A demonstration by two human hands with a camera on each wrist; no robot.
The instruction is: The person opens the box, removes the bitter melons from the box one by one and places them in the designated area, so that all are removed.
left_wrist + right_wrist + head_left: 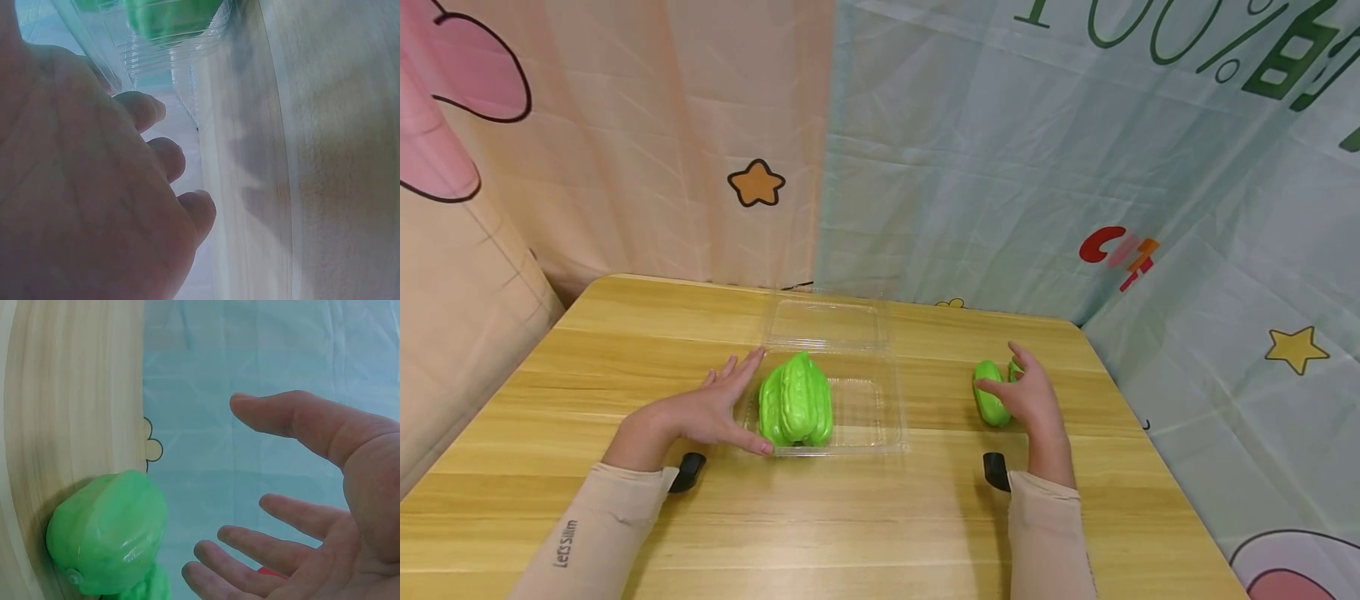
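A clear plastic clamshell box stands with its lid folded back. In its left half sits a bright green, deeply ribbed fruit- or vegetable-like piece. My left hand spreads along the box's left side, its thumb at the near corner and fingertips by the far one. On the right, my right hand hovers with fingers apart beside a smooth, glossy green piece, holding nothing. Another green piece is partly hidden behind that hand. The right wrist view shows a gap between palm and glossy piece.
The wooden table ends at a printed cloth hanging behind it and along the sides. A black wrist strap part shows at the left wrist, another at the right.
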